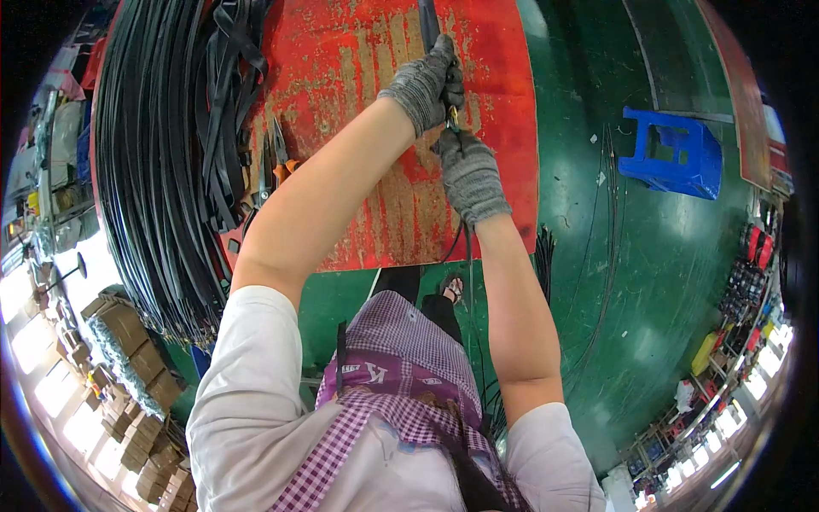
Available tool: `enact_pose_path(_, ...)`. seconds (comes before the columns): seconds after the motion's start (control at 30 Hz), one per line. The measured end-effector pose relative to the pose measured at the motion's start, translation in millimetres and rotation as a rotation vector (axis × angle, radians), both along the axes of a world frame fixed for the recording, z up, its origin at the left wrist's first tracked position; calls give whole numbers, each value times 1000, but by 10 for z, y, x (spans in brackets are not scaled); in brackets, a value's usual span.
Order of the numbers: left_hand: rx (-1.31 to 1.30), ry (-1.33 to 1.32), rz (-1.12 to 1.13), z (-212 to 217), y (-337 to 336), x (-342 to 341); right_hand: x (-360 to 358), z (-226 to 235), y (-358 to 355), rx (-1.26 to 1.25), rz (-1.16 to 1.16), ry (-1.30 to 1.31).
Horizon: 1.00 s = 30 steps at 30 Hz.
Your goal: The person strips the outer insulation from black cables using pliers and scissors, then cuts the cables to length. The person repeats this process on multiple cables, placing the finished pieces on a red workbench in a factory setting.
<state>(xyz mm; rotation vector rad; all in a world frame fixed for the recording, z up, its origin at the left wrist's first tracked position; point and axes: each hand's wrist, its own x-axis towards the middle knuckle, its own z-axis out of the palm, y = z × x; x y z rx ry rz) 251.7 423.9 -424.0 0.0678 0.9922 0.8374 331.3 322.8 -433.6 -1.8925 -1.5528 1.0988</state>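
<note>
Gloves of grey knitted fabric cover both hands, which meet over a worn red-painted table (358, 196) with bare patches showing through the paint. The left hand (424, 84) is clenched around a long, narrow black strap or cable (426, 21) that runs away toward the far edge of the table. The right hand (469, 171) is closed just beneath it, its fingers (450, 141) gripping the same black strand where a small yellowish metal piece (452, 118) shows between the two hands. The strand's lower end hangs down past the right wrist over the table's near edge.

It looks light, slim and flexible, sagging where unsupported; its smooth surface is likely slippery, so the knitted gloves help. Holding close on either side of the metal piece, as both hands do, seems the firmest grip.

A thick bundle of long black cables (153, 171) lies along the left of the table, with pliers with orange handles (277, 158) beside it. A blue plastic stool (674, 154) stands on the green floor (648, 282) to the right.
</note>
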Motion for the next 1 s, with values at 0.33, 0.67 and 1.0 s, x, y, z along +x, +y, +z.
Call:
enact_pose_path(0.33, 231, -466, -49, 44, 844, -354, -138, 323, 566, 216, 73, -198)
enact_pose_path(0.67, 23, -222, 69, -172, 712, -144, -113, 141, 359, -76, 81, -476)
enact_pose_path(1.0, 26, -880, 42, -257, 323, -57, 154, 327, 62, -565, -175, 919)
